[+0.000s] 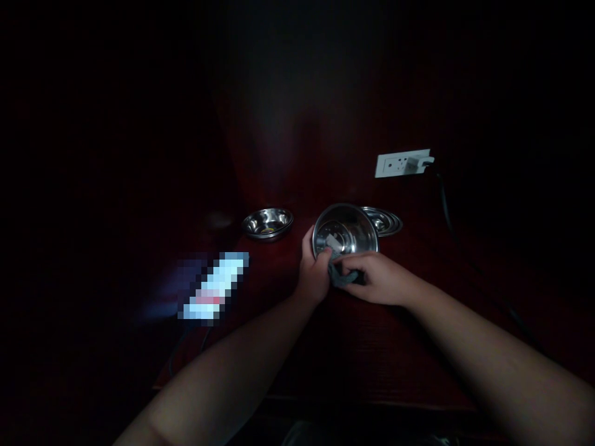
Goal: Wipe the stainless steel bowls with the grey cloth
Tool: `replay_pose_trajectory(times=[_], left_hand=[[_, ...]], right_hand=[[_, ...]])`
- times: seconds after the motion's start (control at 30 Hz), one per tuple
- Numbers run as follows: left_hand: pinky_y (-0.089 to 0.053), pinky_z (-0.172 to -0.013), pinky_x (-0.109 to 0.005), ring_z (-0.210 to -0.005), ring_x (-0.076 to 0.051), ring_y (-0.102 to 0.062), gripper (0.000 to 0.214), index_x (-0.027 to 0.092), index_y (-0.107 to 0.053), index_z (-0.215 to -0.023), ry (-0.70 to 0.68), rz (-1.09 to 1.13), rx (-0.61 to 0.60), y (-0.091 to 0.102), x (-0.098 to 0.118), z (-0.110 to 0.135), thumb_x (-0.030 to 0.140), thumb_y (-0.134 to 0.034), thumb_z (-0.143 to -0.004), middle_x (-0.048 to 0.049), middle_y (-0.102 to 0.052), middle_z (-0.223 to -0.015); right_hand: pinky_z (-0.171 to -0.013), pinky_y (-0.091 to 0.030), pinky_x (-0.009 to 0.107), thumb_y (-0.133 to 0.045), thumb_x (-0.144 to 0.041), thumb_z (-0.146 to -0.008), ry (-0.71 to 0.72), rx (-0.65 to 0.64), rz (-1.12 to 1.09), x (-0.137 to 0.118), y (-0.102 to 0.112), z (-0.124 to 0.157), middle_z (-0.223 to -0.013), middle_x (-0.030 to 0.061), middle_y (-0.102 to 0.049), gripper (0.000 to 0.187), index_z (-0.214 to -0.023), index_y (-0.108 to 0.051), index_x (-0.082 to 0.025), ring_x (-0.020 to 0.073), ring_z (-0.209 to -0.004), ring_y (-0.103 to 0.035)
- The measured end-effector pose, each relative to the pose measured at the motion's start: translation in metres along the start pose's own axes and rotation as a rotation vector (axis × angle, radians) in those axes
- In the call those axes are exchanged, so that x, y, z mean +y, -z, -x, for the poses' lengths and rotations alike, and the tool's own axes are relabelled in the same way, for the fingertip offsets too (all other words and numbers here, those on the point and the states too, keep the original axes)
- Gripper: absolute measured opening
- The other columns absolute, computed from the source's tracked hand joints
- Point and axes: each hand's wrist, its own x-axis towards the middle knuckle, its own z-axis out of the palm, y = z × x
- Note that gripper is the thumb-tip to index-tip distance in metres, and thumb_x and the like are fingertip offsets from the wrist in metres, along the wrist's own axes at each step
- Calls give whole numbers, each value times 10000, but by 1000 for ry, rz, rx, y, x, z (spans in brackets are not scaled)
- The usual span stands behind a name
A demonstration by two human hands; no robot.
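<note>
Tilted toward me above the dark red table, a shiny metal bowl [360,232] is gripped at its left side by my left hand [315,272]. The left thumb lies over the near rim. My right hand [372,275] is closed around a grey-green cloth [344,276] at the bowl's front rim, and part of the cloth reaches up to the rim beside my left thumb. Some of the right fingers are hidden by the cloth. Inside the bowl a pale patch shows, which may be a label or a reflection.
Stacked metal bowls [268,223] stand at the back left. More nested metal dishes [388,223] lie behind the held bowl. A bright, blurred-out screen [214,288] is at the left, with a cable near it. A wall socket [403,163] holds a plug, its cord hanging down right.
</note>
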Motion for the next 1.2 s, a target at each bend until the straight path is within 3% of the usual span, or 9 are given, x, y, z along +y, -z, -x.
replay_pose_trajectory(times=[0.17,0.27,0.53,0.63,0.7,0.77,0.83,1.07,1.2], left_hand=[[-355,-1004,-359,-1158,-218,-495,664,208,-336,-1348,20,-16,-27,2,5,4,272,-614,-749,-90,-504,-1293],[-366,-997,-376,-1153,-231,-499,753,211,-301,-1366,55,1,-12,2,5,5,231,-651,-700,-98,-498,-1297],[-423,-932,-371,-1083,-223,-551,756,235,-330,-1340,117,62,43,-1,1,8,82,-584,-644,-86,-552,-1229],[-427,-927,-354,-1055,-205,-565,726,230,-344,-1327,92,45,88,0,0,6,64,-550,-651,-79,-570,-1200],[-422,-933,-349,-1058,-200,-564,715,228,-336,-1330,92,30,140,1,-1,4,70,-538,-663,-80,-567,-1203],[-412,-947,-352,-1079,-201,-553,720,232,-315,-1342,100,19,187,2,-2,2,83,-539,-675,-83,-555,-1222],[-400,-964,-355,-1098,-204,-544,729,232,-298,-1353,97,10,217,2,-3,0,91,-541,-680,-85,-548,-1234],[-377,-982,-349,-1086,-205,-549,713,210,-310,-1361,64,-80,195,3,-9,-6,97,-517,-689,-83,-562,-1213],[-373,-982,-348,-1105,-216,-537,690,220,-333,-1351,88,-71,191,2,-10,-7,120,-522,-695,-79,-560,-1216]], right_hand=[[-607,-385,259,-652,-325,-732,0,-18,-27,-5,5,0,-697,-1,-560,216,-698,-497,-178,116,-637,-504],[-586,-373,254,-666,-316,-710,-4,-3,-39,-7,6,0,-691,-9,-542,254,-680,-450,-186,109,-625,-482],[-560,-384,256,-673,-327,-687,-121,-103,-23,-9,-5,3,-677,-10,-547,289,-663,-413,-201,114,-599,-482],[-618,-441,299,-657,-333,-706,-172,-46,34,-8,-12,4,-837,52,-628,287,-909,-521,-182,171,-704,-573],[-761,-472,366,-646,-318,-720,-144,-10,92,-9,-17,4,-1074,131,-623,535,-1195,-459,-158,242,-930,-602],[-937,-414,436,-640,-319,-730,-96,-2,160,-10,-21,4,-1293,187,-511,715,-1352,-342,-134,295,-1177,-496],[-1035,-330,466,-629,-347,-744,-87,-4,210,-12,-24,4,-1395,206,-405,761,-1393,-308,-110,310,-1292,-378],[-1086,-264,482,-396,-409,-904,-112,-39,57,-6,-28,3,-1387,151,-444,517,-1342,-424,-136,260,-1301,-380],[-1088,-269,471,-230,-447,-945,-177,51,-190,9,-30,4,-1327,99,-522,501,-1246,-531,-181,226,-1269,-432]])
